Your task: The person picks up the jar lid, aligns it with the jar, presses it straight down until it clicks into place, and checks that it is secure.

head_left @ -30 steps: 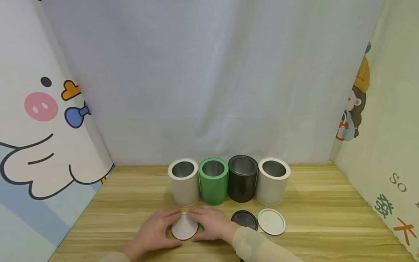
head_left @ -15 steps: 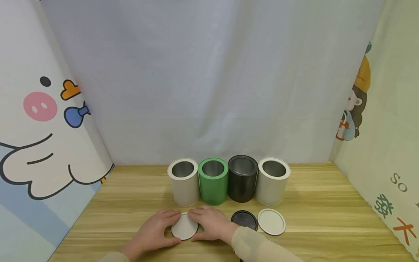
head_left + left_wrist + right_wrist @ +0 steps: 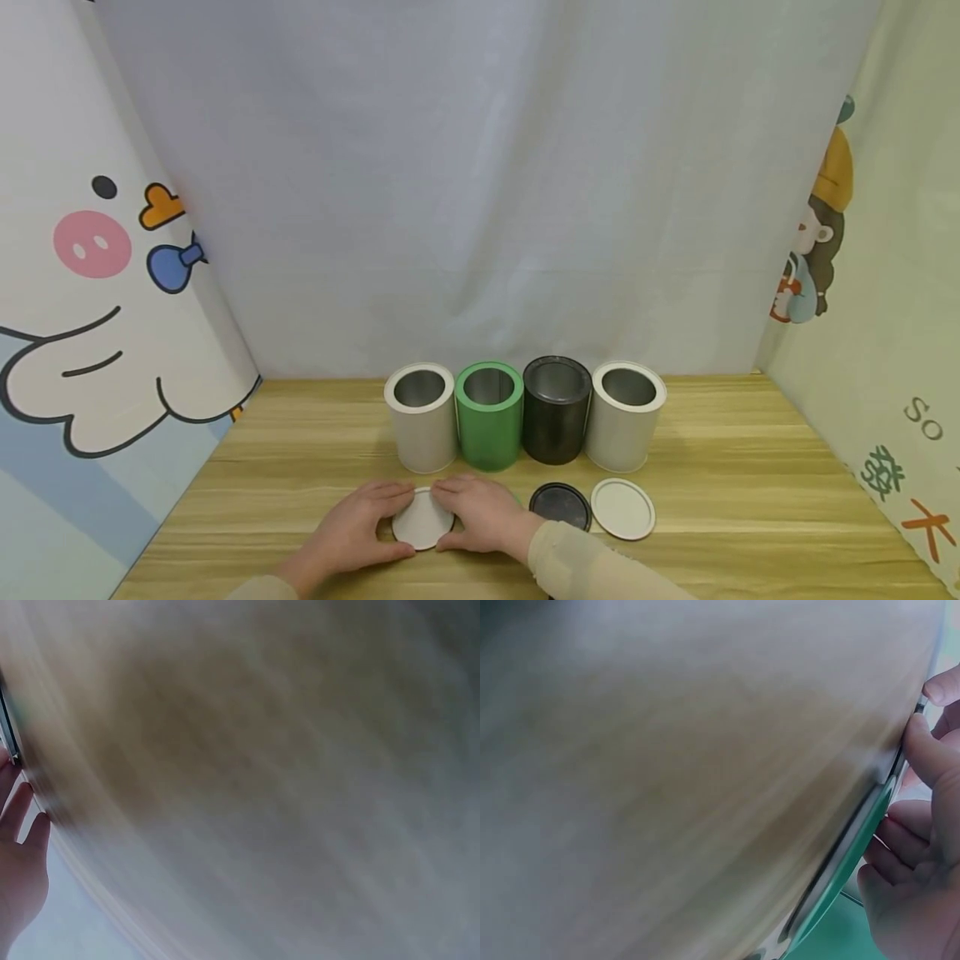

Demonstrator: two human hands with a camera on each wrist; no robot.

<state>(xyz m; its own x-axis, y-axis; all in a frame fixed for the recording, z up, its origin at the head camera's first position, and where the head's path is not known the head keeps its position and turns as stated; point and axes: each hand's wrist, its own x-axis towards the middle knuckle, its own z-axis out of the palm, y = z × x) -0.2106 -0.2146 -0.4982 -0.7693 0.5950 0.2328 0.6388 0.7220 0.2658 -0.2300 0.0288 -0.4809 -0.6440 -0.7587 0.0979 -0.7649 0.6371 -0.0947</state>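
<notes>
A round white lid [image 3: 422, 527] lies flat on the table between my two hands. My left hand [image 3: 358, 529] holds its left edge, fingers at the far side and thumb at the near side. From the right, my right hand [image 3: 483, 517] grips the same lid, thumb near and fingertips at the far rim. Behind the right hand peeks a sliver of a green lid [image 3: 514, 497], whose rim [image 3: 840, 862] shows in the right wrist view. Both wrist views are mostly blurred table; the left one catches the fingers [image 3: 26, 832] at its edge.
Behind the hands stand a white can [image 3: 426, 439], a green can [image 3: 490, 437], a black can [image 3: 556, 431] and another white can [image 3: 621, 435], side by side with open tops. A black lid [image 3: 558, 505] and a second white lid [image 3: 622, 509] lie right of my hands.
Both hands stay around the white lid in nearly the same place. A little of the green lid now shows beyond the right hand, which has shifted very slightly.
</notes>
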